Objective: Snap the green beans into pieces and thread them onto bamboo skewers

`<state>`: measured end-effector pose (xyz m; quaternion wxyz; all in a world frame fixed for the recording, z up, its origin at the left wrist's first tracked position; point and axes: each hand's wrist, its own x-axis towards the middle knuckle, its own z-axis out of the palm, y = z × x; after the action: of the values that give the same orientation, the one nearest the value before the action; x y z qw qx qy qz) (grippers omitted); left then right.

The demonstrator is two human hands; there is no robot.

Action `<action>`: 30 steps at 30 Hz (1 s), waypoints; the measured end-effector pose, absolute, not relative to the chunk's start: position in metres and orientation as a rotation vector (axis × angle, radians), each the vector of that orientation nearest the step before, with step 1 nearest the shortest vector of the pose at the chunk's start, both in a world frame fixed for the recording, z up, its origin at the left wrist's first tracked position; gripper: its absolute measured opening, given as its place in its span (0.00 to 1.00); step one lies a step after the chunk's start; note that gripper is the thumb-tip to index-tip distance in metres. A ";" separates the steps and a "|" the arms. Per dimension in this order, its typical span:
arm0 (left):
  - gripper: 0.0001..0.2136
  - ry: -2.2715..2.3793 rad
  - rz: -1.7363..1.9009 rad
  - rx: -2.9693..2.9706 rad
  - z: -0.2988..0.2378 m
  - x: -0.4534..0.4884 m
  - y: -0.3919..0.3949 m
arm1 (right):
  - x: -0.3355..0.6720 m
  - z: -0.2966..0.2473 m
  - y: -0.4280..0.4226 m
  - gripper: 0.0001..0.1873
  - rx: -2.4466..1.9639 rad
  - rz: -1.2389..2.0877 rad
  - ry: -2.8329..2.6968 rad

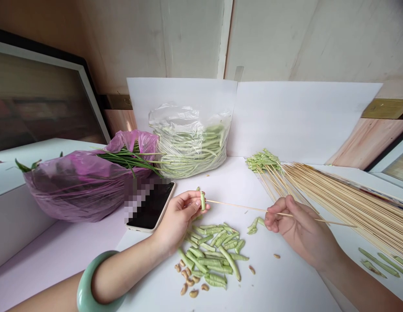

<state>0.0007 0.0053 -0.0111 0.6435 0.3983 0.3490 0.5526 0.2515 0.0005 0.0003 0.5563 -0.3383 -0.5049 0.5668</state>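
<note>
Between the thumb and fingers of my left hand [185,210] is a short piece of green bean [203,201], held upright. My right hand [298,223] pinches a thin bamboo skewer [235,206], which runs leftward with its tip at the bean piece; whether the tip has pierced it I cannot tell. Below my left hand lies a pile of cut green bean pieces [217,251]. Several brown bean seeds [194,294] are scattered at the pile's lower left. A small bean scrap [252,226] rests between my hands.
Behind stand a clear bag of long beans [191,147] and a purple bag [81,182] with green stalks. A phone [152,206] lies beside my left wrist. To the right are a large bundle of skewers [344,199], skewered bean pieces [262,160] and loose bean strips [379,262].
</note>
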 end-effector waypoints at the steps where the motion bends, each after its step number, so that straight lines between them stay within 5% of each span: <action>1: 0.09 0.794 1.257 0.908 -0.011 0.001 0.005 | 0.252 0.001 0.000 0.18 -0.796 1.330 -1.197; 30: 0.11 0.907 1.320 1.099 -0.009 0.000 0.007 | 0.247 0.008 -0.005 0.19 -0.835 1.137 -1.309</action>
<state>0.0002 0.0072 -0.0090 0.5642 0.4673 0.3855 0.5610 0.2475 -0.0047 0.0077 0.5716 -0.3559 -0.5581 0.4849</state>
